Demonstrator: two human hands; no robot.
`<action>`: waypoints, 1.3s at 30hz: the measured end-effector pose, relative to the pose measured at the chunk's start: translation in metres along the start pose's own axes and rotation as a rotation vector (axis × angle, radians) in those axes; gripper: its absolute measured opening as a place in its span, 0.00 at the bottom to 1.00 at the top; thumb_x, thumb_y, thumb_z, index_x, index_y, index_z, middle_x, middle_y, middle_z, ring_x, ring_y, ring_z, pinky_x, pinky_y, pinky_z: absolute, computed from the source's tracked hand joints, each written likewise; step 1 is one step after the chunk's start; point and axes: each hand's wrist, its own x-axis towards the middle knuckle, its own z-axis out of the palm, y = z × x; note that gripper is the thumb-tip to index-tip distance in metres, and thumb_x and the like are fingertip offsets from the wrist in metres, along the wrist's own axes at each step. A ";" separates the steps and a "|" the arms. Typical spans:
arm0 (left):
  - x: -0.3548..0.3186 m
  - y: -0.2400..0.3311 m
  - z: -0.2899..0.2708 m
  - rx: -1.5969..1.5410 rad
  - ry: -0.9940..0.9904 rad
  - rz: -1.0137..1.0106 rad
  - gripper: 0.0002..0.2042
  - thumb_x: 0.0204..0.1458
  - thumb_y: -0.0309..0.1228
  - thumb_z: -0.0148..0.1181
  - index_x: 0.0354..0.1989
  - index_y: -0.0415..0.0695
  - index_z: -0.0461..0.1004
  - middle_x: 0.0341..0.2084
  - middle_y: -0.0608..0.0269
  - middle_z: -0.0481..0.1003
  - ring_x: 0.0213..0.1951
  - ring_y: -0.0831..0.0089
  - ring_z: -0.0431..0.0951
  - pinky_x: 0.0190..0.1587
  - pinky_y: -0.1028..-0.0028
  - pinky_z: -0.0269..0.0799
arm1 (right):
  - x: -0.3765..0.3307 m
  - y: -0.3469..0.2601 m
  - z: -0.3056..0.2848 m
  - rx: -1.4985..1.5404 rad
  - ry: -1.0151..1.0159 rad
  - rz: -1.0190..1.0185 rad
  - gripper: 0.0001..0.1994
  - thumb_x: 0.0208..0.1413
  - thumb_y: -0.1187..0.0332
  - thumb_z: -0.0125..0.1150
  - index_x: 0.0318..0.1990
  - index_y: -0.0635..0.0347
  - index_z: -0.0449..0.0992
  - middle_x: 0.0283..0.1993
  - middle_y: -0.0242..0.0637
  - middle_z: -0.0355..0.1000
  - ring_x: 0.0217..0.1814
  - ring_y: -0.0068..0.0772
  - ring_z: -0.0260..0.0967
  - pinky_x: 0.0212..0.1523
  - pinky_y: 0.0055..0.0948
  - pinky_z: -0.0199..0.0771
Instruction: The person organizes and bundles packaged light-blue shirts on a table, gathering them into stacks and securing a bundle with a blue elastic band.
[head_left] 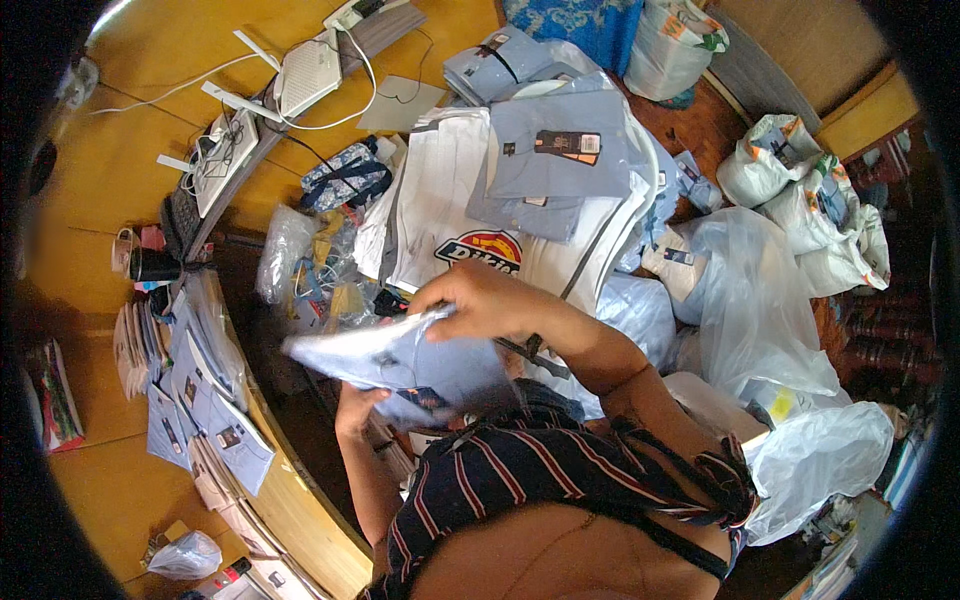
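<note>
At picture centre, both hands hold a bagged light-blue shirt [400,360]. The right hand [480,298], at the packet's 1 o'clock, has its grip pinching the clear wrapper's top edge. The left hand [355,408], at its 7 o'clock, supports it from below, grip closed on the lower edge. Folded shirts [545,160] are stacked at 12 o'clock; a row of packed shirts [215,415] lines the counter [300,510] at 9 o'clock.

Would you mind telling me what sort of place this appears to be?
Probably a small clothing stockroom or packing corner. Folded shirts with tags are piled up, full plastic bags stand along the wall, and both hands hold a bagged light blue shirt.
</note>
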 end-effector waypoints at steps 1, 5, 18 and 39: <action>-0.010 -0.003 0.006 -0.033 0.138 -0.013 0.34 0.25 0.31 0.67 0.46 0.38 0.57 0.38 0.63 0.65 0.39 0.72 0.65 0.40 0.74 0.61 | 0.001 0.015 -0.003 0.080 -0.005 0.018 0.12 0.35 0.67 0.56 0.31 0.61 0.71 0.26 0.44 0.69 0.29 0.38 0.68 0.32 0.31 0.65; -0.051 0.028 0.036 0.116 0.485 0.098 0.12 0.33 0.21 0.61 0.29 0.34 0.70 0.25 0.65 0.71 0.27 0.78 0.68 0.35 0.79 0.62 | -0.030 0.115 -0.055 -0.142 0.387 0.327 0.17 0.43 0.61 0.55 0.41 0.58 0.66 0.35 0.42 0.67 0.36 0.33 0.64 0.38 0.28 0.63; -0.279 0.048 -0.134 0.343 1.481 -0.204 0.37 0.33 0.43 0.62 0.47 0.30 0.54 0.35 0.47 0.66 0.33 0.65 0.67 0.35 0.70 0.65 | -0.062 0.166 -0.166 -0.734 1.127 0.808 0.23 0.35 0.58 0.59 0.38 0.65 0.65 0.36 0.51 0.66 0.40 0.47 0.64 0.39 0.37 0.62; -0.113 0.022 0.018 -0.381 1.038 -0.171 0.14 0.41 0.24 0.54 0.39 0.36 0.64 0.32 0.57 0.68 0.32 0.66 0.70 0.35 0.70 0.68 | -0.028 0.132 0.007 -0.237 0.669 0.452 0.10 0.45 0.67 0.50 0.32 0.66 0.66 0.29 0.44 0.65 0.32 0.36 0.64 0.35 0.28 0.62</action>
